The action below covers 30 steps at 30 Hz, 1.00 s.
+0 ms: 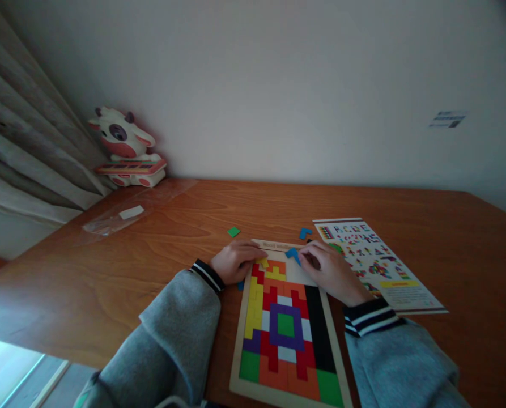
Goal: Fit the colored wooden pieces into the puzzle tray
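A wooden puzzle board (234, 368) lies in front of me, filled over most of its surface with coloured block pieces. My right hand (331, 272) is closed, pinching a blue puzzle piece (293, 255) over the bare upper part of the board. At the upper left corner, my left hand (237, 262) has its fingers closed at a yellow puzzle piece (263, 262); the fingertips partly cover it. Just below sit orange and yellow pieces. A black piece (320, 328) runs down the right side, and a purple ring surrounds a green square (285, 325) in the middle.
A printed pattern sheet (399, 283) lies right of the board. Loose green (233, 232) and blue (305, 233) pieces rest beyond it. Clear plastic wrapping (108, 224) and a cow-shaped toy keyboard (129, 150) are at the back left, by a curtain (27, 130). A wall closes the back.
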Each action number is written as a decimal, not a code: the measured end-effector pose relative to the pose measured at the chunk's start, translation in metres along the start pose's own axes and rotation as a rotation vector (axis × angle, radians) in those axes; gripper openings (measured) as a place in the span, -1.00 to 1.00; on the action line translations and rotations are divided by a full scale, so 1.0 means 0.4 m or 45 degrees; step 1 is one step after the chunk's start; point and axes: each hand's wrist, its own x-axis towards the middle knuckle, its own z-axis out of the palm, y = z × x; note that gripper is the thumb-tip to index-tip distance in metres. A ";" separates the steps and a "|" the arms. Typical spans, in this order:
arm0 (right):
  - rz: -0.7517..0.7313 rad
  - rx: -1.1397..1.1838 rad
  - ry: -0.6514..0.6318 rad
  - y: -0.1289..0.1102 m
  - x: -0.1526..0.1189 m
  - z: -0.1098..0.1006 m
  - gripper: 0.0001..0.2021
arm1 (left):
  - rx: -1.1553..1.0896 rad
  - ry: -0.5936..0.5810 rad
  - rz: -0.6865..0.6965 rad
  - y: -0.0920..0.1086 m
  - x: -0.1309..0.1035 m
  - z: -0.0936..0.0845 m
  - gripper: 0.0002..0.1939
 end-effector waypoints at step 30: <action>-0.319 -0.127 -0.215 -0.039 0.002 0.020 -0.81 | 0.255 -0.163 0.192 0.018 -0.014 -0.028 -0.66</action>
